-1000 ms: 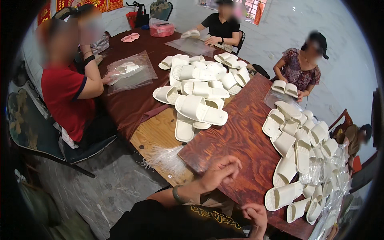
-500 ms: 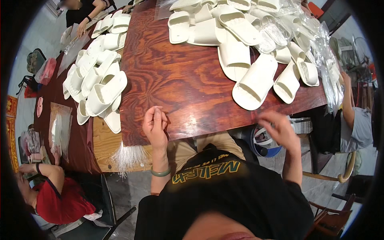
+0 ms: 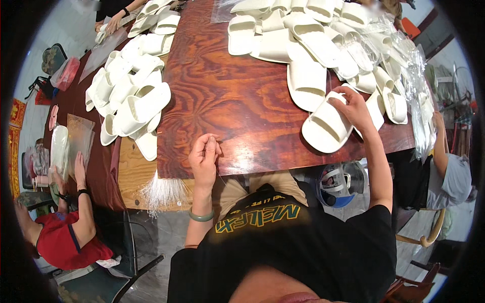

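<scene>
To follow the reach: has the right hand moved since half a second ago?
Yes. The right hand went from the table edge onto a slipper.

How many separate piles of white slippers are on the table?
2: one pile at the left, one pile at the upper right, where the right hand grips a slipper. More may lie out of view.

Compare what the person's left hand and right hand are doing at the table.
The right hand reaches far out and grips a white slipper; the left hand stays near the table edge. The right hand's fingers spread over the slipper; the left hand's are pinched together, seemingly on a thin strand. Both are bare and over the wood.
</scene>
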The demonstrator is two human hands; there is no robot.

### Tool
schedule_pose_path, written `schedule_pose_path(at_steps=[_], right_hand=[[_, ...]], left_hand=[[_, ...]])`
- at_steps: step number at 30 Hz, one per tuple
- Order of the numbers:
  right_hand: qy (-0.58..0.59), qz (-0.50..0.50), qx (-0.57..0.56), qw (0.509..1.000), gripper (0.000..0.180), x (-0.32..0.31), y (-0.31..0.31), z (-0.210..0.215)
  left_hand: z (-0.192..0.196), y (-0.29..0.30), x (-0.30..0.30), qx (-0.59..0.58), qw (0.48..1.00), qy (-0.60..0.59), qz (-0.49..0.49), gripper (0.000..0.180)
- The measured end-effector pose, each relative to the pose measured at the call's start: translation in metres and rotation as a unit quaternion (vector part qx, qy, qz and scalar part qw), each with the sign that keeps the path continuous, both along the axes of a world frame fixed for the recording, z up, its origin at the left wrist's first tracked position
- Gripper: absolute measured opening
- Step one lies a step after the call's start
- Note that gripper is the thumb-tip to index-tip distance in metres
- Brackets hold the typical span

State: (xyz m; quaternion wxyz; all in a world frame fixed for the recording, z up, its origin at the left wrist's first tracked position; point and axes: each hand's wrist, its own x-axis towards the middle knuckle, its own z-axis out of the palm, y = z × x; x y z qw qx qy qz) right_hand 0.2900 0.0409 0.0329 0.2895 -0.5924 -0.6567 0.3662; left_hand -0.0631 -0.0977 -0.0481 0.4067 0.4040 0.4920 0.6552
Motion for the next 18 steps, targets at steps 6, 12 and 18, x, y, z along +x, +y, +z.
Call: schedule_pose_path(at_steps=[6, 12, 18], right_hand=[[-0.098, 0.096, 0.067, 0.988, 0.036, 0.039, 0.033, -0.005], [-0.157, 0.156, -0.038, 0.975, 0.067, 0.000, 0.064, 0.024], [-0.214, 0.201, -0.055, 0.954, 0.074, -0.015, 0.090, 0.017]], left_hand=[[0.004, 0.003, 0.001, -0.002, 1.000, -0.001, -0.015, 0.016], [0.003, 0.003, 0.000, -0.008, 1.000, 0.002, -0.015, 0.017], [0.004, -0.001, 0.002, -0.003, 1.000, -0.013, -0.018, 0.016]])
